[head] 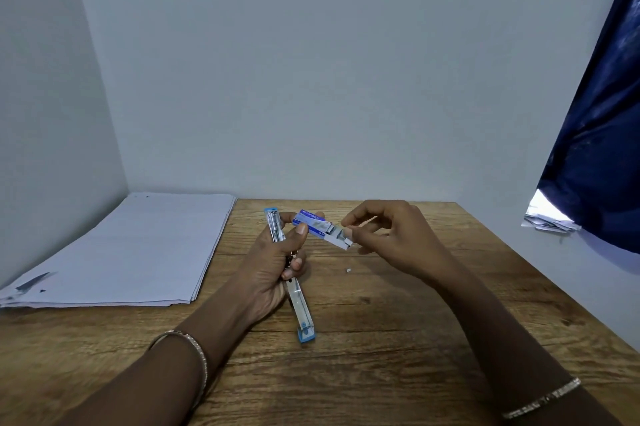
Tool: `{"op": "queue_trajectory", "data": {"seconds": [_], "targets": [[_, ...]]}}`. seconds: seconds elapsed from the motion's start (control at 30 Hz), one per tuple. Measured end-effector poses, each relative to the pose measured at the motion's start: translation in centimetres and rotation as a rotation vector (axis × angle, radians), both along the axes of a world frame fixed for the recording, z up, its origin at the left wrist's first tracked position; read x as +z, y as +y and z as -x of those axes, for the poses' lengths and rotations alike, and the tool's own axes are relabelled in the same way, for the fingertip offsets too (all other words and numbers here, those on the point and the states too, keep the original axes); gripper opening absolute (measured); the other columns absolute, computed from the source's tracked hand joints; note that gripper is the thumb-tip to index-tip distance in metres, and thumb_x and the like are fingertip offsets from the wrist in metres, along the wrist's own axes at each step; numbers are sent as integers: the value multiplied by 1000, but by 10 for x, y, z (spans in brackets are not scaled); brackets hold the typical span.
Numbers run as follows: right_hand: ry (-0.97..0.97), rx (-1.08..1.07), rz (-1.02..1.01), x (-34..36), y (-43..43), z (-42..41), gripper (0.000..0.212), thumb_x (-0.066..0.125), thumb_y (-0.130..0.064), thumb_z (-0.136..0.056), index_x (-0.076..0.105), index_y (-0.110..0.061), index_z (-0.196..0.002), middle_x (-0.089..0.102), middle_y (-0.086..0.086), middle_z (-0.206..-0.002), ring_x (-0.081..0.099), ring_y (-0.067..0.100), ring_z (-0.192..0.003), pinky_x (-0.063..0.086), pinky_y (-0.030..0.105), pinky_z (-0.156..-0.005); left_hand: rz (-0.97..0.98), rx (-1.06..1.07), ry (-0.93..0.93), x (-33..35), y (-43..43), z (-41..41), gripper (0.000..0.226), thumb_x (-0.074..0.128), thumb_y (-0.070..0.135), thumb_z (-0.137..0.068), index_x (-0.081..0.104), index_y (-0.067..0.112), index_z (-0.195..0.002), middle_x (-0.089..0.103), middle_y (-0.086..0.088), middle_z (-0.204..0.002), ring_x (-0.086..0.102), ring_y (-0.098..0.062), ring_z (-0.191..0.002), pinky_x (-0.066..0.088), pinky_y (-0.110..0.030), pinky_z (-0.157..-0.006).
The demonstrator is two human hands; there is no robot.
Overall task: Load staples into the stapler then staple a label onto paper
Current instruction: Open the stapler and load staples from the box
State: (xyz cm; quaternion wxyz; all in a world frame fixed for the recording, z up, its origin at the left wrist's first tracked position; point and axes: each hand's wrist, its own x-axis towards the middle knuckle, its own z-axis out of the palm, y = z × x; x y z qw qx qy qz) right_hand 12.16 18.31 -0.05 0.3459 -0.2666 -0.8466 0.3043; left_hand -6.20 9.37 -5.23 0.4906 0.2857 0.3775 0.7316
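Note:
My left hand point(273, 263) holds a blue and clear stapler point(300, 304) swung fully open, one arm pointing up past my fingers, the other down toward the table. The same hand pinches a small blue staple box point(310, 219) between thumb and fingertips. The box's white inner tray point(341, 238) sticks out on the right. My right hand point(388, 235) pinches the end of that tray with thumb and forefinger. A stack of white paper point(138, 252) lies on the wooden table point(381, 321) at the left. No label can be made out.
A tiny white scrap point(348, 270) lies on the table below the box. A dark blue curtain point(602, 148) hangs at the right over a window ledge with papers point(550, 223). Walls close the table at the back and left.

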Motion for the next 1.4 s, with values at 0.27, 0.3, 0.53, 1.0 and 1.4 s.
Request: {"op": "queue_trajectory", "data": {"seconds": [0.27, 0.3, 0.53, 1.0, 1.4], "targets": [[-143, 42, -156, 1, -2, 2, 13, 80, -11, -82, 82, -20, -91, 74, -10, -82, 69, 7, -73, 58, 25, -68, 25, -31, 52, -3, 1, -3, 26, 62, 8, -94, 49, 12, -117, 64, -11, -69, 38, -6, -31, 28, -17, -29], [-147, 42, -169, 2, -3, 2, 12, 80, -11, -83, 82, -20, -91, 73, -11, -81, 68, 6, -72, 59, 26, -69, 22, -35, 42, -2, 1, -3, 27, 63, 8, -94, 49, 12, -117, 60, -3, -55, 38, -6, -30, 28, -17, -28], [-153, 36, -201, 2, -5, 2, 8, 73, -14, -90, 74, -22, -87, 72, -13, -88, 67, 6, -84, 56, 31, -74, 19, -68, -45, -2, 1, -4, 31, 69, 10, -80, 52, 12, -107, 56, 0, -55, 38, -5, -31, 29, -17, -28], [278, -10, 179, -7, 10, -1, 11, 79, -4, -82, 68, -8, -82, 74, 5, -68, 73, 23, -62, 59, 32, -60, 1, -42, -247, -5, 3, 1, 23, 67, 5, -82, 49, 16, -91, 49, 1, -57, 40, -4, -33, 29, -16, -26], [290, 128, 514, -18, 1, 12, 19, 79, 0, -82, 78, -8, -99, 76, 17, -71, 73, 19, -62, 58, 22, -60, -4, 37, -271, -2, 1, 3, 36, 73, 9, -75, 51, 14, -103, 59, 0, -62, 44, -5, -36, 32, -17, -29]]}}
